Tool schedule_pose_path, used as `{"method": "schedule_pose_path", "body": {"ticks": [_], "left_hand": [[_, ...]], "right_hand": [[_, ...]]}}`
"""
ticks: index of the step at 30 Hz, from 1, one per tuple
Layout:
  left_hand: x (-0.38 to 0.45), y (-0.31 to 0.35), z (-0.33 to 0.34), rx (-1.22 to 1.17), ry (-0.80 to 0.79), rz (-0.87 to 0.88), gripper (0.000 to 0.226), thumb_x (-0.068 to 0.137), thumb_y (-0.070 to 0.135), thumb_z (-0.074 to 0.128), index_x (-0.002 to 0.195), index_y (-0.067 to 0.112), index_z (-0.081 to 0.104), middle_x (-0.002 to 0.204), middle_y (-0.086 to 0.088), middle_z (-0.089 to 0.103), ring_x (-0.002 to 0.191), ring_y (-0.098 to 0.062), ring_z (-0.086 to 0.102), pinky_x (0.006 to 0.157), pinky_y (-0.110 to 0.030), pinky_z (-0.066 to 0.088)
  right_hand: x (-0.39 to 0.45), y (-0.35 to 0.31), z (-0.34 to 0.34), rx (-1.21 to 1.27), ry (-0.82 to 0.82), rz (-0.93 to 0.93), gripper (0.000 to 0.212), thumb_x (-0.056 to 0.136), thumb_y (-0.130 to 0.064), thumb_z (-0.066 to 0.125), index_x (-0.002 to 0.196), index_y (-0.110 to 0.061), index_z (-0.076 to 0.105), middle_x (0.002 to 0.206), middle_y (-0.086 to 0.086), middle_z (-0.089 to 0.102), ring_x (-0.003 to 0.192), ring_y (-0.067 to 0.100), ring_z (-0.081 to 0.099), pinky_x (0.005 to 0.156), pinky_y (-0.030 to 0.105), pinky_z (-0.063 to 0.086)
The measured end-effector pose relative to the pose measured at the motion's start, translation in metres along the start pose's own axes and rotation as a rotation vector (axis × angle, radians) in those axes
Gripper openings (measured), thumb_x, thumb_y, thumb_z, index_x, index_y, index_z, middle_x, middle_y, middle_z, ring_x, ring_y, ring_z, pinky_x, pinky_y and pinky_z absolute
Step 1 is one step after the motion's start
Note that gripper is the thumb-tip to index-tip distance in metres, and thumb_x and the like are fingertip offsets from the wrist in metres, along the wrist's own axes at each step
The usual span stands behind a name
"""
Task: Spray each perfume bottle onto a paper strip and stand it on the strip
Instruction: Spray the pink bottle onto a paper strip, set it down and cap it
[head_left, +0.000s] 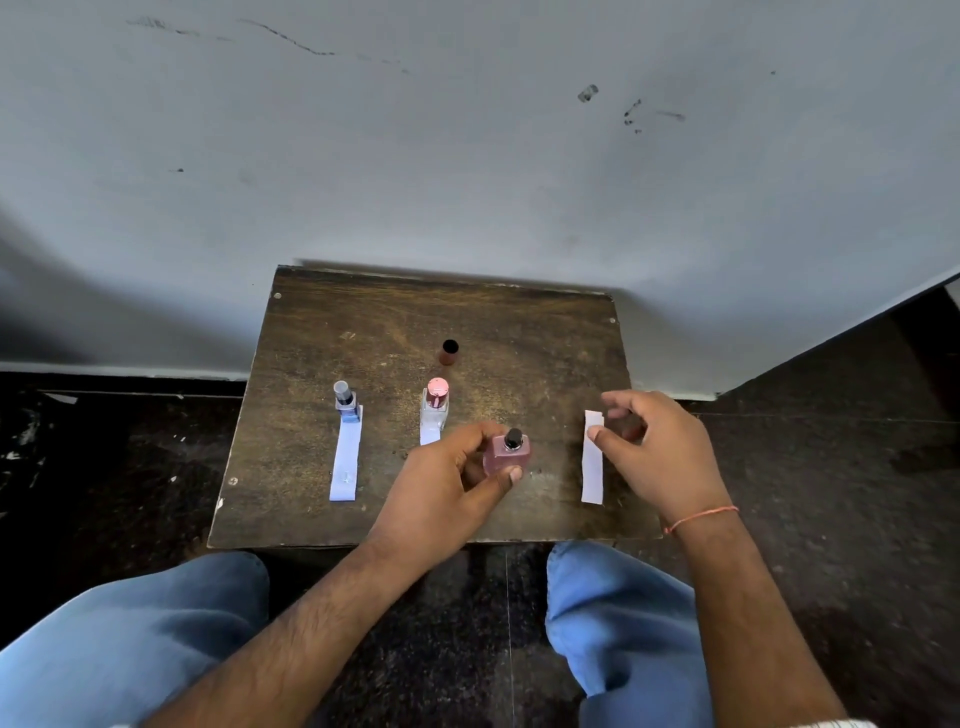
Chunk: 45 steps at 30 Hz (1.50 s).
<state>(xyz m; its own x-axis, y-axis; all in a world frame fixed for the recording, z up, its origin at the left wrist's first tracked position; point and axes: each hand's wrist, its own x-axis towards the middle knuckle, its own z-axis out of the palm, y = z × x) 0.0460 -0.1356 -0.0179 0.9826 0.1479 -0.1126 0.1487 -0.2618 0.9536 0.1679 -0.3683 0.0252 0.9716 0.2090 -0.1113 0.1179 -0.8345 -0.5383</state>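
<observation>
Broadly, by size, largest first:

Wall (467, 156): pale grey, scuffed with dark marks, rising directly behind the worktop.
Floor (831, 467): dark speckled stone on both sides of the worktop.
Worktop (363, 322): small, dark, worn wood, its far edge against the wall.
Knees (130, 634): in blue jeans, one each side at the near edge of the worktop.
Left hand (441, 493): fingers and thumb curled round the pink bottle, holding it upright over the near middle of the worktop.
Right hand (660, 447): fingers loosely curled and holding nothing, thumb tip touching or just over the upper part of the white strip; a thin red thread (701, 517) circles the wrist.
Left strip (345, 457): pale paper, lying lengthwise towards the person, with the grey-capped bottle on its far end.
White strip (592, 467): lies on the right, with no bottle on it.
Middle strip (431, 428): mostly hidden by the left hand, with the pink-capped bottle on its far end.
Pink bottle (506, 453): square, clear pink, black sprayer bare on top; whether its base touches the wood cannot be told.
Grey-capped bottle (345, 400): upright.
Pink-capped bottle (436, 397): upright, capped.
Dark cap (449, 352): alone, open end up, beyond the pink-capped bottle.
</observation>
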Motion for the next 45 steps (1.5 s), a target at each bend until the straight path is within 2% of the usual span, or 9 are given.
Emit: {"method": "schedule_pose_path", "body": {"ticks": [4,10,15,19,24,29,39,42,45], "left_hand": [[0.009,0.002,0.011,0.030,0.039,0.011,0.038,0.097,0.030,0.081,0.110,0.063,0.065,0.074,0.006,0.071,0.059,0.000,0.053,0.056,-0.015,0.045],[0.016,0.000,0.023,0.082,0.028,0.032,0.027,0.096,0.029,0.080,0.116,0.046,0.069,0.067,0.008,0.063,0.054,-0.004,0.047,0.051,-0.019,0.039],[0.015,-0.005,0.024,0.098,0.012,0.025,0.029,0.096,0.028,0.080,0.118,0.045,0.070,0.074,0.006,0.069,0.057,-0.004,0.053,0.055,-0.028,0.050],[0.015,-0.004,0.024,0.113,0.010,0.014,0.031,0.096,0.028,0.081,0.118,0.047,0.070,0.087,0.018,0.075,0.071,-0.014,0.068,0.063,-0.025,0.057],[0.014,-0.001,0.022,0.106,0.002,0.002,0.033,0.094,0.025,0.083,0.118,0.044,0.072,0.089,0.021,0.076,0.069,-0.011,0.068,0.062,-0.022,0.056],[0.010,0.006,0.016,0.106,-0.038,-0.029,0.046,0.094,0.028,0.084,0.130,0.048,0.064,0.071,0.010,0.078,0.057,-0.004,0.065,0.054,-0.013,0.046],[-0.015,0.029,-0.008,0.073,-0.040,-0.045,0.064,0.092,0.038,0.087,0.147,0.041,0.055,0.083,0.020,0.081,0.070,0.001,0.076,0.067,-0.015,0.055],[-0.029,0.034,-0.020,0.100,-0.008,0.009,0.051,0.088,0.055,0.082,0.134,0.042,0.062,0.109,0.031,0.074,0.072,-0.002,0.076,0.065,-0.009,0.052],[-0.040,0.035,-0.032,0.108,-0.002,0.078,0.027,0.087,0.060,0.077,0.107,0.044,0.067,0.106,0.017,0.073,0.065,-0.009,0.068,0.055,-0.015,0.050]], "right_hand": [[0.002,0.005,0.001,-0.035,-0.068,0.046,0.047,0.094,-0.034,0.084,0.137,-0.023,0.070,0.120,-0.006,0.068,0.099,0.013,0.065,0.082,0.023,0.048],[0.007,0.006,0.004,-0.114,-0.153,0.038,0.063,0.090,-0.035,0.087,0.148,-0.028,0.062,0.128,-0.006,0.063,0.104,0.013,0.065,0.095,0.033,0.055],[0.011,0.006,0.006,-0.169,-0.161,0.042,0.070,0.085,-0.041,0.091,0.148,-0.028,0.062,0.126,-0.003,0.065,0.105,0.016,0.063,0.095,0.033,0.051],[0.013,0.001,0.012,-0.191,-0.137,0.042,0.069,0.085,-0.037,0.090,0.148,-0.026,0.063,0.115,-0.004,0.071,0.114,0.021,0.065,0.096,0.035,0.050],[0.014,-0.001,0.018,-0.105,-0.121,0.097,0.057,0.084,-0.027,0.091,0.136,-0.026,0.070,0.088,-0.016,0.067,0.100,0.017,0.069,0.092,0.034,0.054],[0.011,-0.002,0.018,-0.061,-0.073,0.114,0.040,0.085,-0.022,0.090,0.121,-0.028,0.074,0.082,-0.019,0.065,0.085,0.011,0.066,0.083,0.028,0.049],[-0.033,-0.027,-0.027,0.270,-0.052,0.182,0.040,0.083,-0.022,0.094,0.118,-0.027,0.077,0.091,-0.009,0.080,0.088,0.004,0.075,0.077,0.019,0.054],[-0.055,-0.046,-0.055,0.423,-0.053,0.181,0.036,0.081,-0.019,0.095,0.111,-0.029,0.077,0.086,-0.005,0.083,0.083,0.015,0.079,0.077,0.032,0.063],[-0.084,-0.069,-0.070,0.601,-0.144,0.113,0.034,0.078,-0.016,0.096,0.105,-0.028,0.080,0.087,0.010,0.081,0.075,0.019,0.074,0.069,0.029,0.059]]}}
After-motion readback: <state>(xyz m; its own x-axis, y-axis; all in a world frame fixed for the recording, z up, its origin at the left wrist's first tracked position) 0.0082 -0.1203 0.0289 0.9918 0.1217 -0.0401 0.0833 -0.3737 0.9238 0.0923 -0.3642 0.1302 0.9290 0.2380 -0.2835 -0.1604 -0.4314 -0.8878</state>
